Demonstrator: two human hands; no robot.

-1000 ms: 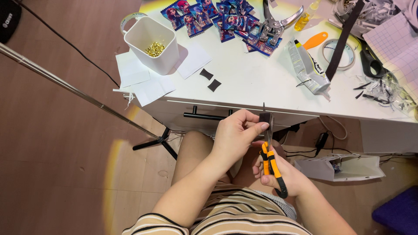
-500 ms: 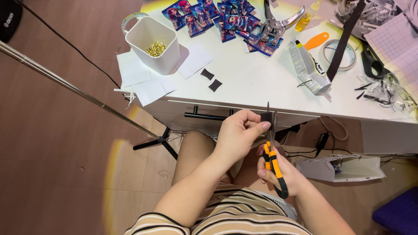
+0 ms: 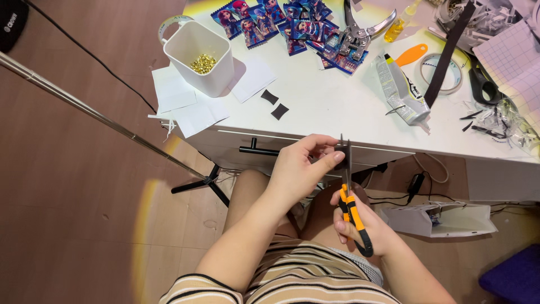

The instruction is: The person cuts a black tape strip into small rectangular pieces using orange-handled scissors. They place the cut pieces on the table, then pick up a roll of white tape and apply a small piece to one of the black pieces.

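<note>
The left hand (image 3: 301, 169) pinches a small black piece (image 3: 339, 148) between thumb and fingers; the right hand (image 3: 365, 225) grips orange-handled scissors (image 3: 350, 197), blades nearly together at the piece, below the white table (image 3: 337, 107)

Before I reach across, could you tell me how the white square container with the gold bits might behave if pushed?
The white container looks rigid and flat-bottomed, so it would probably slide rather than tip. It sits partly on loose white paper sheets, which may shift with it. The few gold bits add little weight and could rattle.

- Scissors (image 3: 353, 217): orange-and-black handles.
- Small piece (image 3: 340, 148) at the blades: black.
- Bench (image 3: 337, 107): white.
- Tub (image 3: 201, 56): white, gold bits inside.
- Shirt (image 3: 292, 281): beige with dark stripes.
</note>
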